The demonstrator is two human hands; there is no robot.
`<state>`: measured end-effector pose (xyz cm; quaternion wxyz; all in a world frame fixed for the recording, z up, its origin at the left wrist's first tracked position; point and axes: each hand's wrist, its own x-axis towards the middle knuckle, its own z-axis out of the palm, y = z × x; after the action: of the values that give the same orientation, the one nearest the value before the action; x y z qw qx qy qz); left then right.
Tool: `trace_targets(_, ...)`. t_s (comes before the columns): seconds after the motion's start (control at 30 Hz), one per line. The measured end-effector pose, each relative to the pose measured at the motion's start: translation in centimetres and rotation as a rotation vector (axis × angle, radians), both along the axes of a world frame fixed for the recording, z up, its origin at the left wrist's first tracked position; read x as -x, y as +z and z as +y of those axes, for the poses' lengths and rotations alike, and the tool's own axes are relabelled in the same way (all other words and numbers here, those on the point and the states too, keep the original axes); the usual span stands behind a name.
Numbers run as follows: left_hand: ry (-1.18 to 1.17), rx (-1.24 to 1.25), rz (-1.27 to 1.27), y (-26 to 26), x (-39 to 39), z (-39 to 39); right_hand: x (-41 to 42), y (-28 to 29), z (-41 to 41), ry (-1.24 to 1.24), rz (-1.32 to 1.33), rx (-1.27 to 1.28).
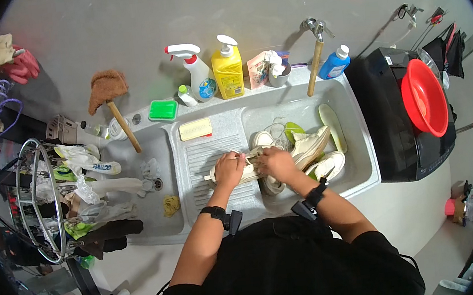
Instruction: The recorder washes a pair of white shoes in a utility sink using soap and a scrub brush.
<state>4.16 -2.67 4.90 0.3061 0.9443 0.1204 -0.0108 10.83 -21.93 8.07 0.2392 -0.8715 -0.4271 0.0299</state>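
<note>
A pale shoe (250, 173) lies across the ribbed washboard (199, 151) and the edge of the right basin. My left hand (230, 169) grips its lace area, a lace between thumb and finger. At the shoe's other end, my right hand (278, 164) has its fingers bent over the upper; whether they hold a lace is hidden. More light shoes (310, 144) lie in the right basin beside my right hand, with loose white laces (279, 131), a green item (293, 129) and a pale insole (332, 125). A cream scrub brush (195, 129) rests above the washboard.
Spray bottle (201, 80), yellow pump bottle (228, 75), blue bottle (334, 64) and green soap box (163, 110) line the back ledge. A faucet (317, 29) with a tubular extension overhangs the right basin. A hanging rack (58, 200) of socks reaches over the left basin (158, 225). A red basin (423, 97) stands right.
</note>
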Motion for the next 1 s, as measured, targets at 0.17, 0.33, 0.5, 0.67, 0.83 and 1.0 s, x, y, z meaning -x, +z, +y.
trace_targets(0.17,-0.233,-0.015,-0.01,2.0,0.3,-0.2,-0.3,-2.2,1.1,0.024,-0.087,0.128)
trace_targets(0.33,-0.189,-0.006,-0.075,0.8,1.1,0.1,-2.0,-0.3,-4.8,-0.104,-0.052,0.054)
trace_targets(0.5,-0.186,-0.018,-0.058,0.7,0.9,0.1,-2.3,-0.3,-13.0,-0.315,0.065,0.171)
trace_targets(0.67,-0.118,-0.023,-0.038,0.8,1.1,0.4,-2.4,-0.9,-16.6,-0.362,0.184,0.191)
trace_targets(0.83,-0.061,-0.071,-0.015,1.2,1.8,0.9,-1.3,-1.2,-10.7,-0.123,0.291,0.339)
trace_targets(1.0,-0.08,-0.049,0.008,1.8,2.0,0.7,0.0,-2.1,-0.3,-0.148,0.03,0.05)
